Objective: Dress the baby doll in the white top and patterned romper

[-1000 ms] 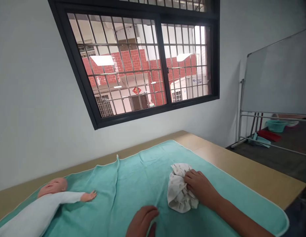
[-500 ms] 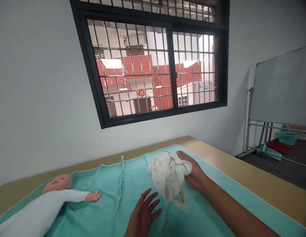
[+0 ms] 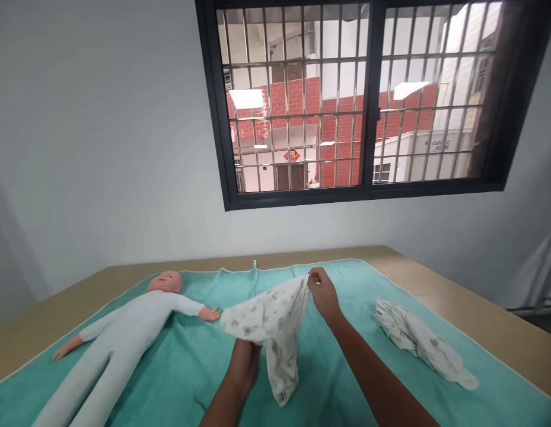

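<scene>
The printed white cloth [image 3: 275, 314] hangs raised at your twelve o'clock, over the green blanket [image 3: 181, 373]. Your right hand [image 3: 324, 296] pinches its one-o'clock corner; your left hand [image 3: 246, 357] sits under its seven-o'clock side, fingers hidden, so I cannot tell whether it grips. The fabric looks light, soft and limp, likely to sag between holds; its edges should pinch most surely.

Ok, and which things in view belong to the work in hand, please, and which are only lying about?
In the work:
white printed cloth, pinched by the right hand, with the left hand under it
teal blanket, spread beneath

Apparently just lying about:
baby doll in white, on the blanket
second printed cloth, crumpled; it may belong too
</scene>
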Motion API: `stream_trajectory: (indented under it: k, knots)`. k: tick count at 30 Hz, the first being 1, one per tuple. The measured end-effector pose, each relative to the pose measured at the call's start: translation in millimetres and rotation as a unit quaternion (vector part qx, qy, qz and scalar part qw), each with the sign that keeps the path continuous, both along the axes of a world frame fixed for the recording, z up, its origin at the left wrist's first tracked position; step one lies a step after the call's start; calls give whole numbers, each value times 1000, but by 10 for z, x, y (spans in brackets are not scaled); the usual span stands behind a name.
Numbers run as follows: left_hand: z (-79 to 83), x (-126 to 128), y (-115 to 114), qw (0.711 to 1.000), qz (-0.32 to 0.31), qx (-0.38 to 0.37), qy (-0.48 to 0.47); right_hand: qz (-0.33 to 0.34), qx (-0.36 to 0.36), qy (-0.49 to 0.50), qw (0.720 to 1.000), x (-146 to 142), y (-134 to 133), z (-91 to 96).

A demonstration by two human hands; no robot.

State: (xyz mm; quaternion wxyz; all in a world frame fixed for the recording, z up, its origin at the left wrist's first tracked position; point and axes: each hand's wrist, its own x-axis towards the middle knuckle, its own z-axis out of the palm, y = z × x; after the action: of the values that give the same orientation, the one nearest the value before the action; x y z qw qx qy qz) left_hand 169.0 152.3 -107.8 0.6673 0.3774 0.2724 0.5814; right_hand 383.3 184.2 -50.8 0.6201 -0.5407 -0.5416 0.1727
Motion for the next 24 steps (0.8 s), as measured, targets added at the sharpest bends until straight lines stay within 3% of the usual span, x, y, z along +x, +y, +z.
stream_trajectory:
  k: [3,5,8,12,15,18,21,24]
  knots:
    - [7,-121,74,984,113,63,119,-38,-17,-1,999,10,69,-279]
    - [-6,-196,106,964,161,70,201,-28,-38,-16,999,-37,71,-457]
    - [-61,-268,138,929,219,57,292,45,-77,-43,995,-211,50,-642]
    - [-116,-279,125,892,274,73,353,172,-70,-125,975,-610,-76,-679]
    - [-99,-254,97,889,259,99,365,217,-11,-219,951,-869,-200,-605]
    - [-35,-261,102,893,269,95,347,231,-23,-234,944,-891,-209,-459]
    - [65,-368,126,933,234,43,271,270,-91,-112,952,-618,-124,-235]
    - [147,-567,130,979,81,-20,186,304,-128,46,943,-197,-88,-51]
